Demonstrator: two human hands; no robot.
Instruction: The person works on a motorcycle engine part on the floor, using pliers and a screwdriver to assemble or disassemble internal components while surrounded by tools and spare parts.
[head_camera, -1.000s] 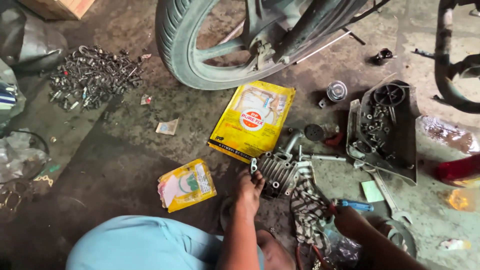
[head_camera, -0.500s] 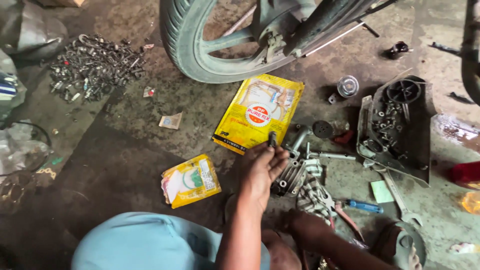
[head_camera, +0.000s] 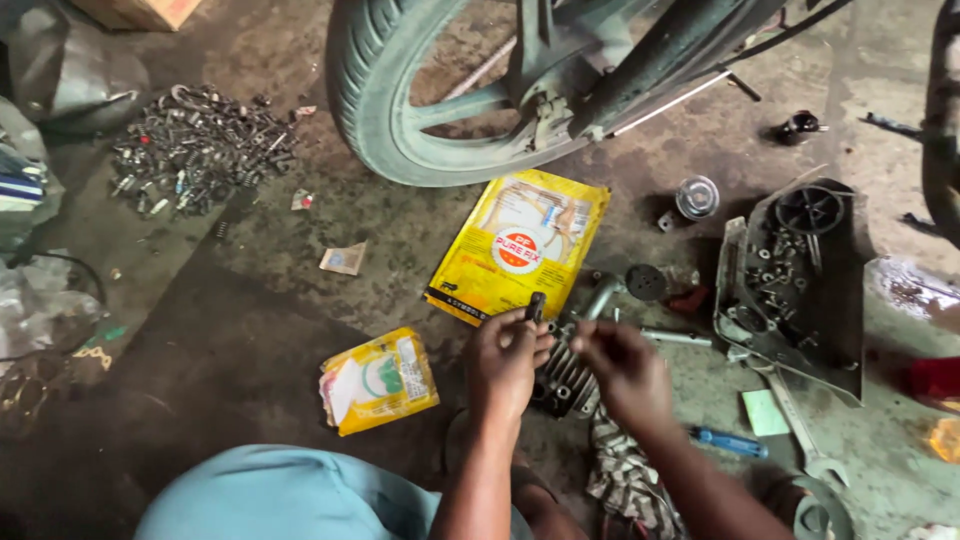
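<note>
Since the earlier frame my right hand (head_camera: 622, 368) has come up beside my left hand (head_camera: 506, 362), which was alone over the parts. My left fingers pinch a small dark cylindrical part (head_camera: 535, 305), held upright just above the finned engine cylinder (head_camera: 562, 378). My right fingers are curled together, tips just beside the part; I cannot tell whether they grip anything. Just beyond the cylinder lies a large yellow packet (head_camera: 520, 245), a smaller yellow packet (head_camera: 378, 380) to its left, a checked rag (head_camera: 625, 475) below it, and a blue-handled screwdriver (head_camera: 730, 442) farther right. A motorcycle wheel (head_camera: 400, 110) stands beyond the large packet.
</note>
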